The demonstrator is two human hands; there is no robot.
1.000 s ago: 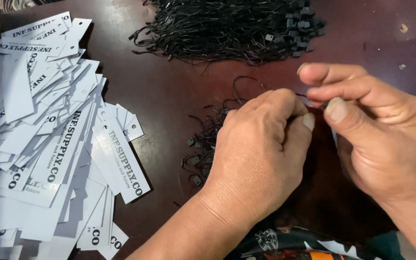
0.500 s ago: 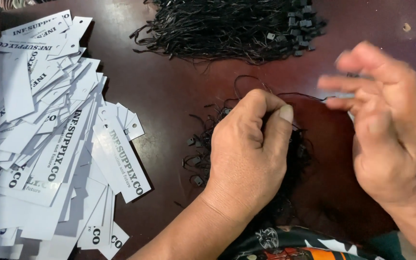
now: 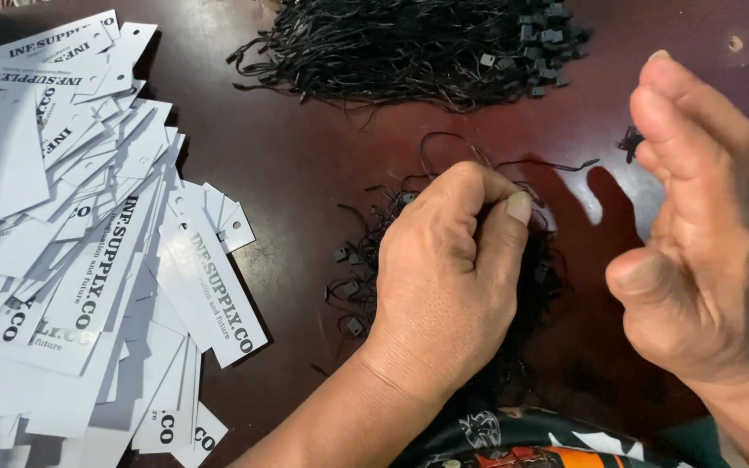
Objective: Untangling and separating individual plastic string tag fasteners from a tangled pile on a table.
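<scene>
Your left hand [image 3: 452, 286]: fingers pinched together on the small pile of black loop strings [image 3: 361, 260] near table centre | your right hand [image 3: 695, 234]: fingers apart, raised, empty | dark reddish-brown table [image 3: 305, 165]; white paper tags [image 3: 88, 234] heaped left.

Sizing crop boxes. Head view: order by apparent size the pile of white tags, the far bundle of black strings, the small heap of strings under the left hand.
1. Pile of white tags, largest.
2. Far bundle of black strings.
3. Small heap of strings, smallest, but the left hand hides part of it, so its extent is unsure.
</scene>
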